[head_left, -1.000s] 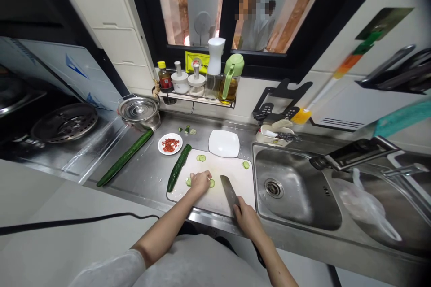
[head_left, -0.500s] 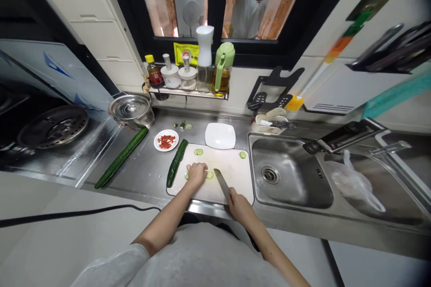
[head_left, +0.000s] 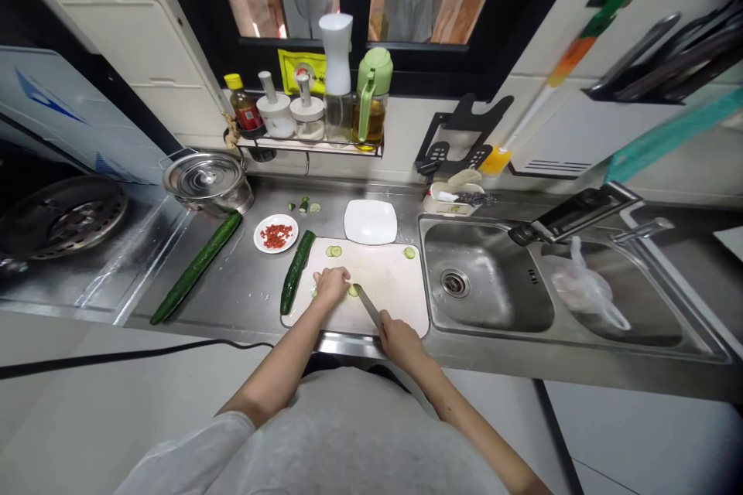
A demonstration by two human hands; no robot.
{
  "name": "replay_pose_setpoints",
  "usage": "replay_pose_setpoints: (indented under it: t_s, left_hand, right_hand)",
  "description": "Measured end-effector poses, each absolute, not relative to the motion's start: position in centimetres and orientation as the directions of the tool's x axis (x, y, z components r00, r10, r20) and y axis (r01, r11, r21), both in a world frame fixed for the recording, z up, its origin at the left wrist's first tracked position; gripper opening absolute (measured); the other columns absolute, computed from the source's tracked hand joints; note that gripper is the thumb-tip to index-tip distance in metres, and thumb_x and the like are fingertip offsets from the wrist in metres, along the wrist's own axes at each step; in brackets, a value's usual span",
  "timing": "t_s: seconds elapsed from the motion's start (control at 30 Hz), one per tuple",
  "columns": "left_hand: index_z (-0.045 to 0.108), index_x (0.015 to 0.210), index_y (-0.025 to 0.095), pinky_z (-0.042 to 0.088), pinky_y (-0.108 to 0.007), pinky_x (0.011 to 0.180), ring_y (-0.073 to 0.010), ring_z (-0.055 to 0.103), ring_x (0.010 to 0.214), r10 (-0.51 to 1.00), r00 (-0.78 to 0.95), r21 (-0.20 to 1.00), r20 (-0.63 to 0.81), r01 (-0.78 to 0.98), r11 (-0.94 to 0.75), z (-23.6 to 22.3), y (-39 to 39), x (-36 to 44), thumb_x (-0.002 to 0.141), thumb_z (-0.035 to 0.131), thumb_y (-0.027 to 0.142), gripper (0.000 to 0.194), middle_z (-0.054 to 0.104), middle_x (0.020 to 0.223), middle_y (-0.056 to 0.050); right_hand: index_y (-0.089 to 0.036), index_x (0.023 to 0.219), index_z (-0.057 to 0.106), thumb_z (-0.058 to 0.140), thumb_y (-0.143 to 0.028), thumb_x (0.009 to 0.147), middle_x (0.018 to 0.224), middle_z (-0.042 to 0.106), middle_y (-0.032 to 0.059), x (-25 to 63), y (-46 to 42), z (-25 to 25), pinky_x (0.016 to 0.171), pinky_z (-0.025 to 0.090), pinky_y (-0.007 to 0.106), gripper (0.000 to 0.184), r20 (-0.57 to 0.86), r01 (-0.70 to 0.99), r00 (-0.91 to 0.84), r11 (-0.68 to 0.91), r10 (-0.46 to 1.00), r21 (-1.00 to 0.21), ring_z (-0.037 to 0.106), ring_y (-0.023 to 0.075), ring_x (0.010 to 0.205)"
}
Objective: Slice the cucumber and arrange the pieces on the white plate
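My right hand (head_left: 400,336) grips a kitchen knife (head_left: 366,304) by its handle. The blade's tip lies at a pale cucumber slice (head_left: 354,291) on the white cutting board (head_left: 400,298). Curled over the board, my left hand (head_left: 333,286) has its fingertips against that slice, partly covering it; another slice (head_left: 314,291) peeks out on its left. More cucumber slices lie near the board's far edge, some at the left (head_left: 333,251) and some at the right corner (head_left: 409,253). A dark green cucumber (head_left: 297,272) rests along the board's left edge.
A longer cucumber (head_left: 197,267) lies on the steel counter, left of a plate of chopped red pieces (head_left: 277,234). A white dish (head_left: 370,221) stands behind the board. The sink (head_left: 493,278) is on the right, a lidded pot (head_left: 207,179) at the back left.
The knife has moved left, from beside the cucumber slice to the slice itself. My left hand stays at the slice. The whole view has shifted slightly.
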State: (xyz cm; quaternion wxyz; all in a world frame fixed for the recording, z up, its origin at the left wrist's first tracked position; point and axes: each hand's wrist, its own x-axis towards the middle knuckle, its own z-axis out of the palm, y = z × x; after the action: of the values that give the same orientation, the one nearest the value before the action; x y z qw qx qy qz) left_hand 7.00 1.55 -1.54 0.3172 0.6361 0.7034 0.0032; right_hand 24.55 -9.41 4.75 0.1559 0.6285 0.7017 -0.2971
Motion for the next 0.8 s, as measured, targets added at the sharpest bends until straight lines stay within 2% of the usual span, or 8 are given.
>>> replay_pose_setpoints:
  t_s: [0.3, 0.6, 0.8]
  left_hand:
    - [0.066, 0.093, 0.028, 0.027, -0.037, 0.088, -0.0239, 0.053, 0.105, 0.897, 0.005, 0.391, -0.443, 0.901, 0.188, -1.8, 1.7, 6.9, 0.075, 0.058, 0.024, 0.020, 0.070, 0.096, -0.003]
    - [0.065, 0.093, 0.028, 0.026, -0.038, 0.089, -0.0244, 0.053, 0.106, 0.893, 0.012, 0.381, -0.451, 0.907, 0.180, -1.8, 1.8, 6.9, 0.076, 0.060, 0.025, 0.019, 0.070, 0.096, -0.004]
    - [0.065, 0.094, 0.028, 0.026, -0.038, 0.089, -0.0246, 0.053, 0.107, 0.891, 0.011, 0.365, -0.453, 0.915, 0.174, -1.8, 1.9, 7.0, 0.076, 0.061, 0.025, 0.018, 0.070, 0.097, -0.004]
  right_hand:
    - [-0.016, 0.112, 0.046, 0.031, -0.018, 0.095, 0.087, 0.067, 0.0120, 24.4, -9.3, 4.1, 0.062, 0.033, 0.027, 0.023, -0.577, 0.975, -0.174, 0.055, 0.798, -0.217, 0.064, 0.0213, 0.079]
    - [-0.016, 0.120, 0.045, 0.035, -0.007, 0.088, 0.094, 0.068, 0.0144, 23.2, -9.1, 4.2, 0.069, 0.040, 0.029, 0.034, -0.624, 0.988, -0.133, 0.051, 0.770, -0.148, 0.066, 0.0240, 0.092]
    - [-0.015, 0.121, 0.044, 0.037, -0.002, 0.086, 0.099, 0.068, 0.0164, 22.7, -8.8, 4.4, 0.070, 0.042, 0.030, 0.038, -0.641, 0.987, -0.137, 0.050, 0.755, -0.152, 0.066, 0.0249, 0.095]
